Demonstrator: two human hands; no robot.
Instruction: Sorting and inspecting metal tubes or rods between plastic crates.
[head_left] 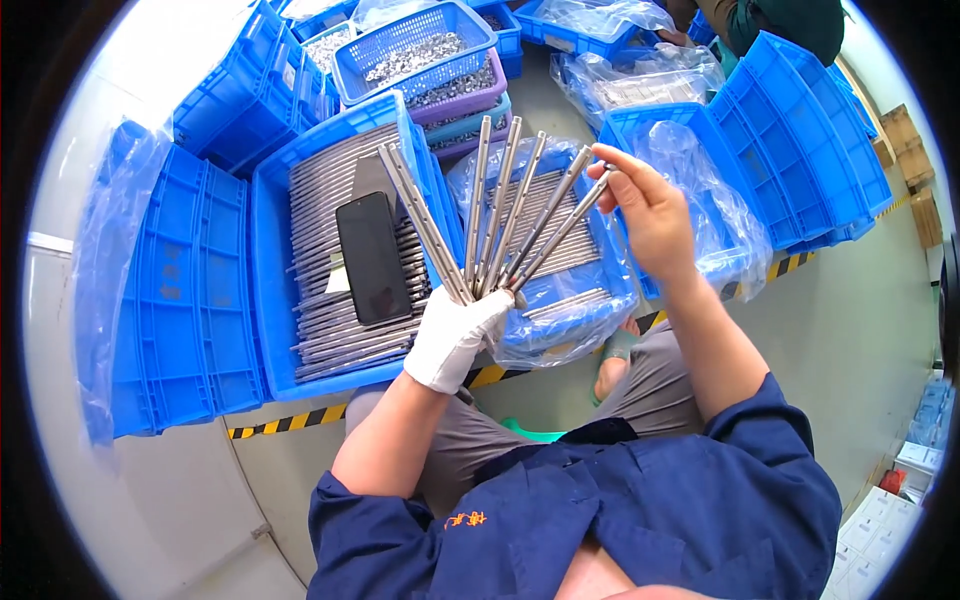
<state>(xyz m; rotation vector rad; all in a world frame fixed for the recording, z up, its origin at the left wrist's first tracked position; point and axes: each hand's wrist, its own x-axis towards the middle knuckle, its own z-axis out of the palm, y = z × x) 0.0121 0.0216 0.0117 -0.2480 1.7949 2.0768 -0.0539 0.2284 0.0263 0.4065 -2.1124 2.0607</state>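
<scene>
My left hand (452, 335), in a white glove, grips the lower ends of several metal rods (478, 190) that fan upward with small holes along them. My bare right hand (655, 220) pinches the upper end of the rightmost rod (562, 232) between thumb and fingers. Below them, to the left, a blue crate (268, 300) holds many similar rods lying side by side. On those rods rests a black phone (373, 262). Further right, a plastic-lined blue crate (548, 318) also contains rods (570, 250).
Blue crates (165, 290) are stacked at left, and more crates (800, 150) stand at right. A blue basket (375, 85) of small metal parts sits on a purple basket (478, 98). Another person (785, 25) is at the far right. Black-and-yellow tape (290, 422) crosses the floor.
</scene>
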